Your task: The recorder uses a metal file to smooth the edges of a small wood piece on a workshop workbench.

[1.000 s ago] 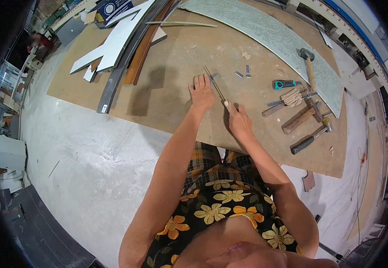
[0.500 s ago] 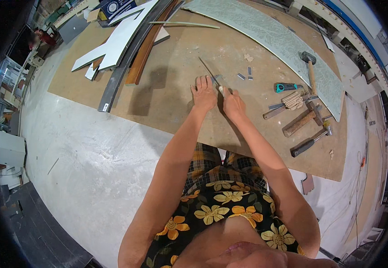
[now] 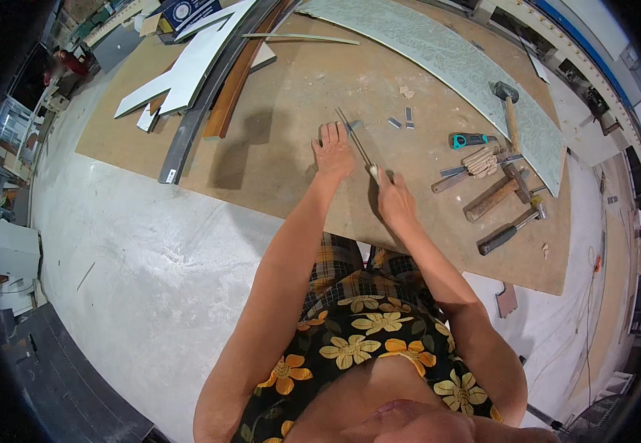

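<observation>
My left hand (image 3: 333, 153) lies flat on the brown board, fingers stretched forward. Its fingertips rest at the edge of a small grey flat piece (image 3: 355, 125), partly hidden under them. My right hand (image 3: 396, 201) is closed around the pale handle of a long, thin tool that looks like a file (image 3: 354, 139). The tool's slim shaft points forward and left, passing beside the grey piece; whether it touches the piece I cannot tell.
Two small grey pieces (image 3: 409, 118) lie ahead. On the right are a teal utility knife (image 3: 472, 140), a mallet (image 3: 511, 111), a bundle of wooden sticks (image 3: 479, 162) and hammers (image 3: 509, 232). A patterned pale panel (image 3: 439, 52) spans the far side; white and dark strips (image 3: 195, 125) lie left.
My right hand has drawn the tool back toward me and slightly right, baring more of the grey piece. My left hand stays at nearly the same spot.
</observation>
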The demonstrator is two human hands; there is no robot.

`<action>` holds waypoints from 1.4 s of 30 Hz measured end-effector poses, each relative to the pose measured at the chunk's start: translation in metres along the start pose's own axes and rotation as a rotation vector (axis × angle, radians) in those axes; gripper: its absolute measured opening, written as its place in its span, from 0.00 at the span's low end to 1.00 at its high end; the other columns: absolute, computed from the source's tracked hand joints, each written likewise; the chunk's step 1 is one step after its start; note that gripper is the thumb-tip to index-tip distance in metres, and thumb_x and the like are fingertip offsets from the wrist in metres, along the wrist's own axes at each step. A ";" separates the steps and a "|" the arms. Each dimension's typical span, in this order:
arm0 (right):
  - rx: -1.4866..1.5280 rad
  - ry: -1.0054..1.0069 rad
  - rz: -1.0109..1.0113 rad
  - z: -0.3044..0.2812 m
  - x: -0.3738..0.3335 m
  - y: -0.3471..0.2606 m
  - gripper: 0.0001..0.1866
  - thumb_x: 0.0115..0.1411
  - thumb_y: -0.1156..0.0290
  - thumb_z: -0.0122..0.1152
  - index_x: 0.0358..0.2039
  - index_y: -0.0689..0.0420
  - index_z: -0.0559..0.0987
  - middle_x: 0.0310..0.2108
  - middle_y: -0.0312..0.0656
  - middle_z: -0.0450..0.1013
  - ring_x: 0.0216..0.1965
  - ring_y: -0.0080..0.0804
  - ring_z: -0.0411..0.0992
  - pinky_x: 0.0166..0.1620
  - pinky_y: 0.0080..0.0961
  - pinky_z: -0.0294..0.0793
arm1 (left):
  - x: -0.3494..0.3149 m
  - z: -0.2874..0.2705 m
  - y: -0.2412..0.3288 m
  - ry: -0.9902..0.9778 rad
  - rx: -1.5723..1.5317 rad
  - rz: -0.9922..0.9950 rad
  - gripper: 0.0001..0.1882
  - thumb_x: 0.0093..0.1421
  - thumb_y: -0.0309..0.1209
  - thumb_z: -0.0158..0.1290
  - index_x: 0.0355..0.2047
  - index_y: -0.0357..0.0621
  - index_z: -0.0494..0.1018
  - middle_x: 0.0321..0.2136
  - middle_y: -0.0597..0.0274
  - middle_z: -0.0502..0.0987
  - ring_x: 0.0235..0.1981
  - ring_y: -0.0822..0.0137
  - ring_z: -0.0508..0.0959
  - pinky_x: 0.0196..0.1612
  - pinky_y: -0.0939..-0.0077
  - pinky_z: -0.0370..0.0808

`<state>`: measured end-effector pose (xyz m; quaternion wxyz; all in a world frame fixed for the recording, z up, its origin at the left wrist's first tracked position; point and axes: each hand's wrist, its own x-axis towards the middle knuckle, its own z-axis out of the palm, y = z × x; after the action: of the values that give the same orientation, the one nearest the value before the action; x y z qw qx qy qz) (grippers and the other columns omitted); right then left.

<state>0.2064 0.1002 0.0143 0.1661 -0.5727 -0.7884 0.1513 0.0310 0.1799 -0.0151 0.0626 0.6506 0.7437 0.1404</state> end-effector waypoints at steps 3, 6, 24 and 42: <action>0.052 -0.134 0.097 -0.023 -0.035 0.005 0.25 0.60 0.74 0.48 0.59 0.50 0.67 0.45 0.59 0.67 0.42 0.58 0.72 0.42 0.46 0.73 | -0.001 0.002 -0.002 0.019 -0.008 0.034 0.36 0.59 0.33 0.46 0.65 0.35 0.48 0.65 0.49 0.49 0.67 0.49 0.47 0.63 0.39 0.48; 0.035 -0.039 0.046 -0.020 -0.041 0.016 0.26 0.58 0.75 0.54 0.59 0.54 0.67 0.39 0.54 0.66 0.37 0.55 0.72 0.38 0.43 0.74 | 0.000 -0.003 0.005 -0.023 -0.009 0.032 0.35 0.60 0.33 0.45 0.65 0.35 0.47 0.65 0.48 0.49 0.67 0.49 0.46 0.64 0.40 0.47; 0.111 -0.045 -0.026 -0.020 -0.032 0.031 0.27 0.57 0.74 0.52 0.59 0.49 0.67 0.40 0.54 0.66 0.34 0.55 0.73 0.37 0.45 0.74 | 0.003 0.006 0.004 0.015 0.023 0.023 0.37 0.60 0.35 0.47 0.65 0.34 0.46 0.63 0.45 0.49 0.66 0.47 0.47 0.63 0.40 0.49; 0.051 -0.039 0.029 0.007 0.113 -0.034 0.21 0.60 0.72 0.47 0.56 0.52 0.66 0.47 0.60 0.67 0.45 0.57 0.72 0.46 0.44 0.73 | 0.001 -0.001 0.007 0.014 0.031 0.037 0.36 0.58 0.32 0.48 0.64 0.34 0.49 0.63 0.46 0.52 0.67 0.49 0.48 0.63 0.41 0.48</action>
<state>0.1414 0.1973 0.0326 0.1627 -0.5768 -0.7789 0.1849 0.0371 0.1811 -0.0116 0.0447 0.6642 0.7340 0.1347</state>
